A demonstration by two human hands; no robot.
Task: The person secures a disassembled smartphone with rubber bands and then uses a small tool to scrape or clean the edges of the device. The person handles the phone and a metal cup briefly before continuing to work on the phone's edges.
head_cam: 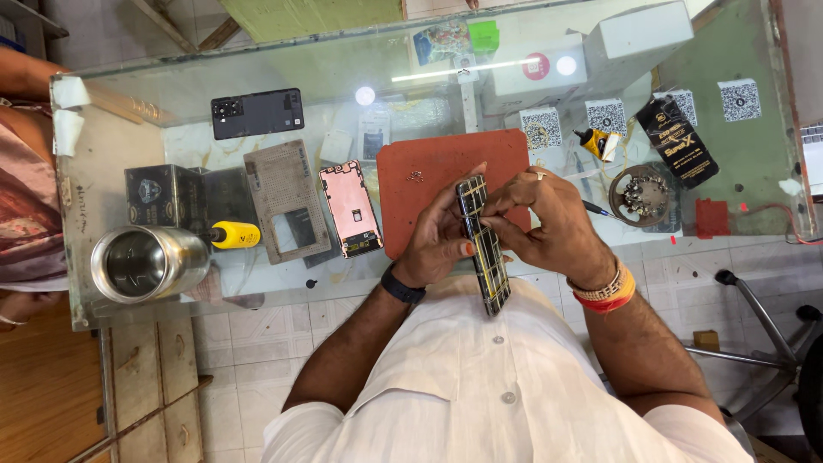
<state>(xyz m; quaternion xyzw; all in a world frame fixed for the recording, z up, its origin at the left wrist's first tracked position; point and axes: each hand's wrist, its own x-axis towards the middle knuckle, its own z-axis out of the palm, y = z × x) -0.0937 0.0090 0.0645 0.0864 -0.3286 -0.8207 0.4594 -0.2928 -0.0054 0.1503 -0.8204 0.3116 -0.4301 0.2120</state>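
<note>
Glass forms the top of the table (343, 60), seen from the head view with a tiled floor showing beneath its near edge. An opened phone (483, 244) is held above that near edge, over the near side of a red work mat (446, 167). Its long axis runs away from the person toward the far edge, slightly tilted, with the exposed inner side turned up.

The left hand (441, 240) is wrapped around the phone's left flank, its grip clamped on the body. The right hand (549, 223) is closed on the upper right edge, fingertips pinching there.

A disassembly or inspection step is judged to be in hand. Fine fingertip work along that edge would be called for next, with the body kept steady. Tiny screws (416, 177) lie on the mat.
</note>
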